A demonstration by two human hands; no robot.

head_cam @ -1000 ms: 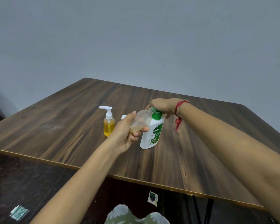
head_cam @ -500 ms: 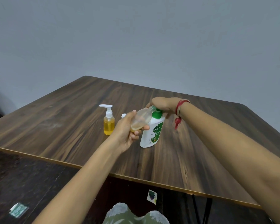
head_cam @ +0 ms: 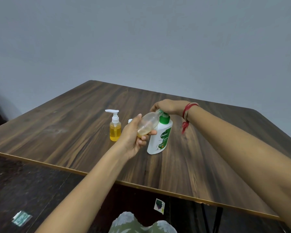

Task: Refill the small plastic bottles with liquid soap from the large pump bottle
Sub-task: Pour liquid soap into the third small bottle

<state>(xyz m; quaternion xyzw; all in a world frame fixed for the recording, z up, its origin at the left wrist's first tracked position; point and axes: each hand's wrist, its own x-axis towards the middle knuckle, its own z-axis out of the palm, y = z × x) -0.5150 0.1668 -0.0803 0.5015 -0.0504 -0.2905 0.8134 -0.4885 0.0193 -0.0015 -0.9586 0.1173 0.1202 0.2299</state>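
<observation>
Soap transfer is the step in hand. Small clear bottle is held off the surface, tilted, with its open neck raised to the spout of the large pump bottle and touching or just beside it. A shallow pool of amber liquid lies in its low end, so filling is judged to be at an early stage.

Left hand grips the small clear bottle by its lower body, fingers and thumb curled round it. Right hand rests on top of the green pump head, fingers curled down over it; whether the head is fully depressed cannot be told. A red thread is tied at that wrist.

The next move calls for repeated full strokes of the pump, with the neck kept aligned under the spout. Misalignment would put soap on the outside of the bottle or on the fingers.

A second small bottle, capped with a white pump and nearly full of amber liquid, stands upright just left of the left hand and is judged complete. A small white part shows behind that hand, mostly hidden, so what it is cannot be told.

All items stand near the middle of a dark wood-grain table. Behind it is a plain grey wall. Below its near edge, a dark floor carries a few paper scraps.
</observation>
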